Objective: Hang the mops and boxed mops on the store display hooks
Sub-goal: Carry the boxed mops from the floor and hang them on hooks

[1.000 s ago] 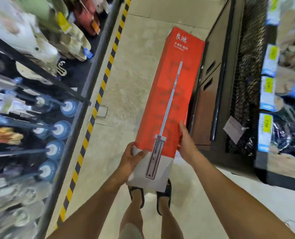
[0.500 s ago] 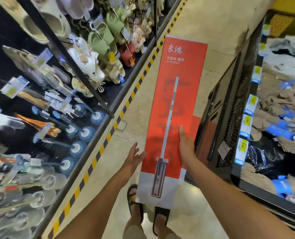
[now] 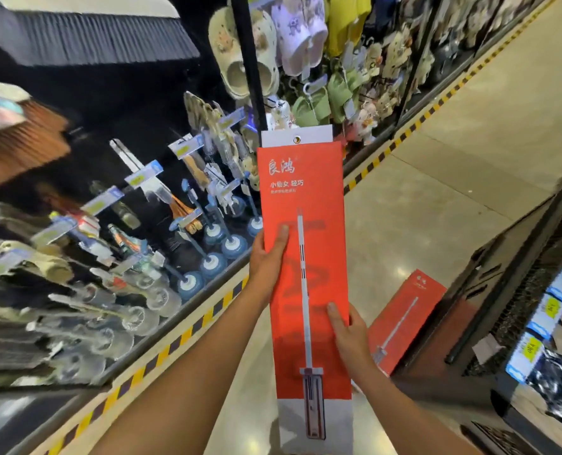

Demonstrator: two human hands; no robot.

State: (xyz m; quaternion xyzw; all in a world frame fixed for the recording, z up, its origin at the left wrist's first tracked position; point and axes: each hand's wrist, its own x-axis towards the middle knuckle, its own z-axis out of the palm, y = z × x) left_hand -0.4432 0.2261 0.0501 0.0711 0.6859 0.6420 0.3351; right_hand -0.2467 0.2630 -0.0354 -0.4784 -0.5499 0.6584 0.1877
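1. On the left, the display hooks (image 3: 143,177) carry brushes (image 3: 183,207) and other goods. We see no boxed mop hung there, so we judge the hanging not yet done.
2. Our left hand (image 3: 268,257) has its grip pinching the left edge of the boxed mop (image 3: 309,178), thumb on the front.
3. That box stands upright in the air between our hands, its hang hole (image 3: 296,139) at the top, free of any hook.
4. Our right hand (image 3: 348,336) pinches the right edge lower down.
5. A second boxed mop (image 3: 404,310) lies on the floor (image 3: 437,208), left to hang.
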